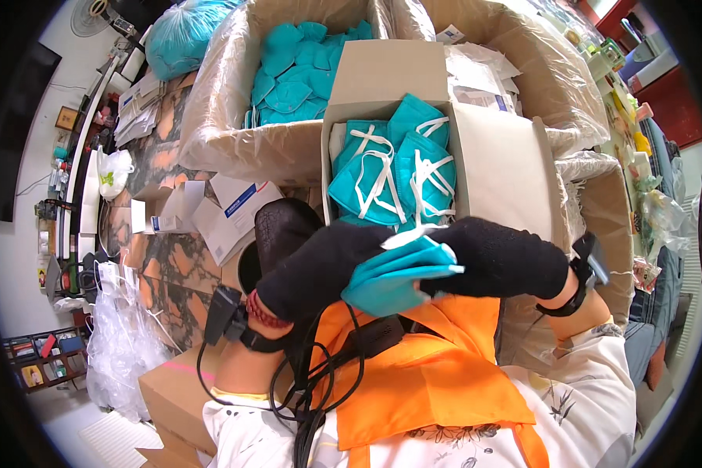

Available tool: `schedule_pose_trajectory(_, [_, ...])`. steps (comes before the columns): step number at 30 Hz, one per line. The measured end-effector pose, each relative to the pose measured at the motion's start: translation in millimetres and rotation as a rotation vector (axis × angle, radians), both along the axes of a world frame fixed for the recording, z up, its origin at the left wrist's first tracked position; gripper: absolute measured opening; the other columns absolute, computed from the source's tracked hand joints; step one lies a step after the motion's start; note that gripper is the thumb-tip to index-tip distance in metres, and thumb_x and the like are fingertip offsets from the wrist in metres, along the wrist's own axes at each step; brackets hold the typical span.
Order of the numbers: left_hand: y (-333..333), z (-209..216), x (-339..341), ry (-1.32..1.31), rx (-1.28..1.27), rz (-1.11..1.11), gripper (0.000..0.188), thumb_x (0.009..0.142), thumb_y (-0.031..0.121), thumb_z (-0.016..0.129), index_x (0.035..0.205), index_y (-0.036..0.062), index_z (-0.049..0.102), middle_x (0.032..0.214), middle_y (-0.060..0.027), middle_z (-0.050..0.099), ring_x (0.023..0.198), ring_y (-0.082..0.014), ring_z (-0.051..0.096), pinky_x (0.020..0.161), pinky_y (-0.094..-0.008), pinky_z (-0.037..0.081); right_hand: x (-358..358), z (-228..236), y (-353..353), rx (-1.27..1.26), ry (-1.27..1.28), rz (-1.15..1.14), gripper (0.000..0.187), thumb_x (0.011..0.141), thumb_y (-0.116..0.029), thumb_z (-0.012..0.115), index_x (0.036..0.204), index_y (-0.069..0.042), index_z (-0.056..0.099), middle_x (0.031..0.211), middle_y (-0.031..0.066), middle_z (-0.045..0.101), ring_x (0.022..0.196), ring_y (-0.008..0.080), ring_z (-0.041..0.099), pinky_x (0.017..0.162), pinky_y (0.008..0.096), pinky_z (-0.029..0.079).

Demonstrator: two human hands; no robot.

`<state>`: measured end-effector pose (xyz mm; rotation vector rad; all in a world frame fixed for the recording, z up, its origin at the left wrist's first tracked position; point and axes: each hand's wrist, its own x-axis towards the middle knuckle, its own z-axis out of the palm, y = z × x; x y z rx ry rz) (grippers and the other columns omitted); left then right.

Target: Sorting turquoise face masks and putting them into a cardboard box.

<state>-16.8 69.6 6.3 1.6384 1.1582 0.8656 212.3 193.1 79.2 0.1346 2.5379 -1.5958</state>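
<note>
Both hands wear black knit gloves and meet in front of my chest. Between them is a small stack of teal folded face masks [394,285], fanned at the upper edges, with white straps at the top. My left hand [331,257] closes on the stack from the left, and my right hand [495,259] grips its right end. Most fingertips are hidden behind the masks or blurred. Just beyond my hands stands an open cardboard box [507,168] with its flaps spread. More teal masks [366,183] with loose white straps lie inside it.
Farther back, a plastic-lined carton [234,101] holds many strapless-looking teal mask pieces [296,74]. Another lined carton [558,78] contains white packets. Flattened boxes [234,210] lie on the patterned floor at left. Black cables [308,390] hang across my lap, over an orange apron [429,382].
</note>
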Motion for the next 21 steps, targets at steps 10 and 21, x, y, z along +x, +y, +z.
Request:
schedule_pose_trajectory(10, [-17.8, -27.9, 17.6, -0.492, -0.180, -0.133, 0.031, 0.095, 0.017, 0.064, 0.122, 0.0010, 0.063, 0.101, -0.0219, 0.068, 0.085, -0.0349, 0.067, 0.076, -0.0369, 0.054, 20.1, -51.0, -73.8, -0.673, 0.278, -0.844, 0.038, 0.091, -0.010, 0.075, 0.125, -0.002, 0.061, 0.111, 0.0089, 0.067, 0.101, 0.0184, 0.065, 0.090, 0.0346, 0.052])
schedule_pose_trajectory(21, [-48.1, 33.5, 22.3, 0.004, -0.130, -0.448, 0.025, 0.096, 0.032, 0.060, 0.101, 0.0091, 0.069, 0.080, -0.0135, 0.067, 0.073, -0.0333, 0.065, 0.065, -0.0406, 0.051, 42.3, 19.1, -48.2, -0.805, -0.244, -0.422, 0.040, 0.083, -0.014, 0.081, 0.118, 0.000, 0.068, 0.112, 0.0152, 0.071, 0.100, 0.0209, 0.070, 0.089, 0.0348, 0.055])
